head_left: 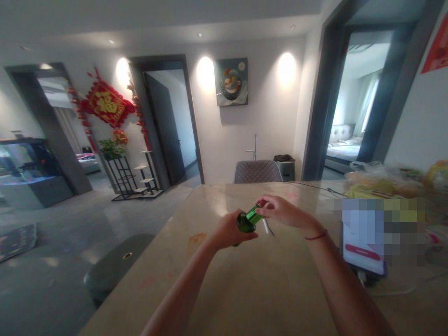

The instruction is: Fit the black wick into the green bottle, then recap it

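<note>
Left hand (pixel 232 229) closed around a green glass bottle (pixel 249 220), steadying it above the stone tabletop (pixel 224 294) for the right hand (pixel 284 211), curled at the neck (gripping bottle or dangling white strip (pixel 266 226)? cannot tell).

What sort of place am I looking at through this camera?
Most likely a private home, probably a flat's main living area: a bed shows through the right doorway, a fish tank stands at the left, and a red hanging decoration is on the wall.
</note>
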Tool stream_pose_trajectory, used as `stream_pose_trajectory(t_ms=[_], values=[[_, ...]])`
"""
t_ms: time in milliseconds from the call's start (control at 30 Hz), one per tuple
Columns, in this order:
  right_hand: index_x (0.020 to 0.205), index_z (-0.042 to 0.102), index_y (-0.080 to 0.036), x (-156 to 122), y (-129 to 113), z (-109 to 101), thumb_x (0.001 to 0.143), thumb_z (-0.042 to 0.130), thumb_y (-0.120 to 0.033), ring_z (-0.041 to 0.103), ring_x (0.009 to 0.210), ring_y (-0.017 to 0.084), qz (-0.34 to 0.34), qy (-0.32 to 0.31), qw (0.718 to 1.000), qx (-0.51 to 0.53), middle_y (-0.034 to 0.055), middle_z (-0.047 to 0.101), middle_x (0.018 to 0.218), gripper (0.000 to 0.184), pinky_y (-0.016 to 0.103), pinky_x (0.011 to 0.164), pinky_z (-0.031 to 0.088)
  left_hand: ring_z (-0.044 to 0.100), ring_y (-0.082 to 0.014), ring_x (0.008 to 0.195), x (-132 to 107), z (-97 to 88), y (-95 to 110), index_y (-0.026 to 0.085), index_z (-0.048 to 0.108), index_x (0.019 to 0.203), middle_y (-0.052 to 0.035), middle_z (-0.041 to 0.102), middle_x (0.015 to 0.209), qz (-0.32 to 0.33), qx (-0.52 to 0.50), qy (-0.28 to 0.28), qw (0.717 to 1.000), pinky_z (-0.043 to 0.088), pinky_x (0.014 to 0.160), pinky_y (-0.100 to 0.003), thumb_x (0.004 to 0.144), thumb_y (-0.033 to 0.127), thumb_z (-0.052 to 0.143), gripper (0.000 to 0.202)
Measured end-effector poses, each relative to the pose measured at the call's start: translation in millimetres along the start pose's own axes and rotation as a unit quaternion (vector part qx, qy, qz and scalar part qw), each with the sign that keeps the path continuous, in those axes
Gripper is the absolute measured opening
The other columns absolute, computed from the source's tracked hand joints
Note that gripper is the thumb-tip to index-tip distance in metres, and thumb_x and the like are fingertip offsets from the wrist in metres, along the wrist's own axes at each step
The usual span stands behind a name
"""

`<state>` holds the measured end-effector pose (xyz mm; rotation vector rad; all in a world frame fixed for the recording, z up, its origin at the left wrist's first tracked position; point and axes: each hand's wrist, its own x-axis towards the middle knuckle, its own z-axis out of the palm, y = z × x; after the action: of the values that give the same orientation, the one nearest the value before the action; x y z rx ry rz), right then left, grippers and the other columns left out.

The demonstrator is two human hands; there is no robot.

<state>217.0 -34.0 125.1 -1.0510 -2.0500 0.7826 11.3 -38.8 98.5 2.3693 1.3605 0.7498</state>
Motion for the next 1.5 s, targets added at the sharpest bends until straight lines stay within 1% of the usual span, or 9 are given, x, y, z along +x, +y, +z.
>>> stream_pose_trajectory(t_ms=[167,433,600,833,1000,1100,1200,1300,1500], values=[[0.107,0.052,-0.014,-3.6,-3.9,-2.6,0.075,0.058,-0.045,0.059,0.071,0.013,0.006,-0.004,1.0,0.012,0.0085,0.06,0.099,0.045,0.025,0.063,0.047,0.056,-0.0166,0.072,1.6,3.6,-2.7,0.019,0.055,0.1,-0.0024,0.063,0.082,0.006,0.0,0.01,1.0,0.043,0.064,-0.026,0.054,0.059,0.066,0.061],[0.079,0.056,-0.013,-1.5,-8.2,2.1,0.08,0.045,-0.054,0.047,0.042,0.008,0.067,0.008,0.995,-0.074,-0.0009,0.051,0.055,0.042,0.021,0.041,0.033,0.057,-0.0172,0.072,1.2,3.8,-1.4,0.02,0.055,0.099,-0.0028,0.064,0.082,0.01,0.006,0.0,1.0,0.042,0.063,-0.027,0.054,0.059,0.066,0.061],[0.098,0.048,-0.016,-5.8,-6.9,-0.6,0.073,0.059,-0.046,0.052,0.054,0.009,0.055,0.031,0.997,-0.052,0.0003,0.057,0.071,0.041,0.021,0.05,0.038,0.057,-0.0173,0.072,1.2,3.1,0.0,0.019,0.056,0.098,-0.0032,0.064,0.081,0.003,0.001,0.001,1.0,0.043,0.064,-0.027,0.054,0.058,0.067,0.059],[0.079,0.048,-0.017,-4.8,-1.3,-1.2,0.077,0.051,-0.052,0.049,0.049,0.009,0.071,0.013,0.996,-0.052,-0.0011,0.053,0.062,0.035,0.022,0.046,0.036,0.057,-0.0178,0.071,-0.7,0.5,2.4,0.02,0.055,0.098,-0.0032,0.064,0.081,0.002,0.002,-0.009,1.0,0.042,0.062,-0.028,0.054,0.058,0.066,0.059],[0.097,0.048,-0.017,-5.8,2.3,-1.7,0.071,0.062,-0.042,0.057,0.06,0.011,0.046,0.003,0.999,-0.02,0.0021,0.058,0.078,0.038,0.023,0.053,0.044,0.057,-0.0177,0.071,0.2,0.9,-0.2,0.019,0.055,0.097,-0.0032,0.064,0.08,0.003,0.0,-0.004,1.0,0.043,0.063,-0.028,0.053,0.056,0.067,0.059],[0.106,0.048,-0.018,-7.2,-2.0,-3.0,0.074,0.058,-0.048,0.057,0.062,0.011,0.049,0.001,0.999,-0.004,0.0034,0.059,0.082,0.045,0.023,0.055,0.045,0.057,-0.0177,0.072,0.8,1.2,-0.5,0.019,0.055,0.098,-0.0036,0.064,0.081,0.0,-0.004,-0.002,1.0,0.043,0.065,-0.028,0.053,0.056,0.068,0.059],[0.094,0.053,-0.015,-5.6,-5.9,-2.3,0.08,0.042,-0.057,0.056,0.056,0.01,0.067,-0.005,0.998,0.003,0.0029,0.058,0.074,0.045,0.023,0.052,0.044,0.057,-0.0171,0.072,0.4,0.6,0.1,0.019,0.054,0.099,-0.003,0.063,0.082,0.004,-0.008,-0.003,1.0,0.043,0.065,-0.028,0.054,0.056,0.068,0.06],[0.085,0.056,-0.014,-2.6,-4.5,-0.1,0.08,0.044,-0.056,0.055,0.053,0.011,0.07,-0.021,0.997,-0.01,0.0019,0.056,0.064,0.044,0.023,0.048,0.043,0.056,-0.0168,0.071,-0.1,-0.5,0.0,0.02,0.054,0.099,-0.0022,0.063,0.081,0.008,-0.003,-0.003,1.0,0.042,0.063,-0.027,0.054,0.057,0.067,0.06],[0.109,0.052,-0.017,-2.8,0.5,0.8,0.076,0.056,-0.046,0.057,0.058,0.01,0.043,-0.009,0.999,0.004,0.0032,0.06,0.078,0.044,0.023,0.053,0.046,0.057,-0.0178,0.072,-0.3,-3.0,-0.1,0.019,0.055,0.098,-0.0032,0.063,0.082,0.001,0.004,-0.004,1.0,0.042,0.063,-0.027,0.054,0.06,0.065,0.06]])
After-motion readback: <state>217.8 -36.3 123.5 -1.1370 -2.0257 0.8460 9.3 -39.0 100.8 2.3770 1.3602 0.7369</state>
